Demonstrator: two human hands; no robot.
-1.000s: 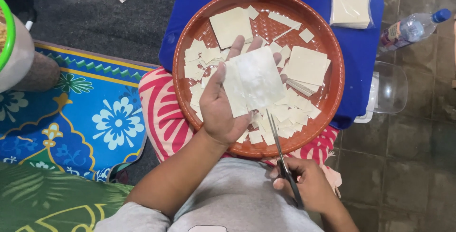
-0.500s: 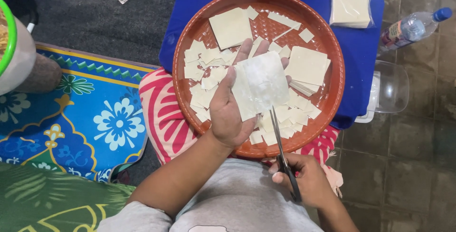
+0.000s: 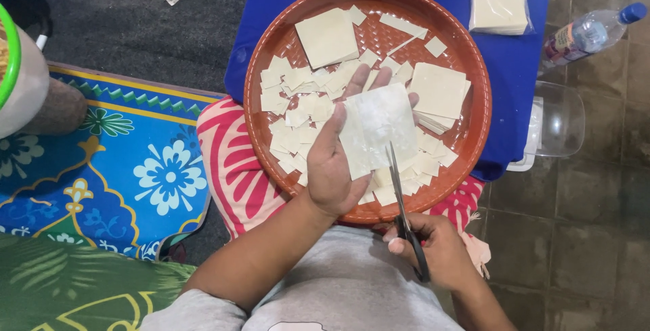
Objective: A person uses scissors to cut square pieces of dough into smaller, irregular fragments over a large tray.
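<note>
My left hand point(image 3: 335, 161) lies palm up over the round brown tray point(image 3: 474, 134), fingers spread flat under a pale square dough sheet point(image 3: 376, 134) dusted with flour; the thumb rests along the sheet's left edge, so the hand supports the sheet more than it grips it. My right hand point(image 3: 440, 250) is closed around the handles of the scissors point(image 3: 404, 212), whose blades point up toward the sheet's lower edge, close together at its right side. The sheet looks thin, light and limp, likely to tear or stick if pinched hard; I judge it best carried from beneath on open fingers, leaving the edge nearest the blades free. Cut dough squares point(image 3: 305, 107) cover the tray, with an uncut stack point(image 3: 439, 90) on the right and another large piece point(image 3: 328, 36) at the top. The tray sits on a blue desk point(image 3: 514, 67) that also carries a wrapped stack of sheets point(image 3: 499, 6). Around it: a patterned floral mat point(image 3: 135, 175), a grey carpet, a tiled floor point(image 3: 596, 236), a plastic water bottle point(image 3: 586, 33) and a clear plastic container point(image 3: 558, 124).
</note>
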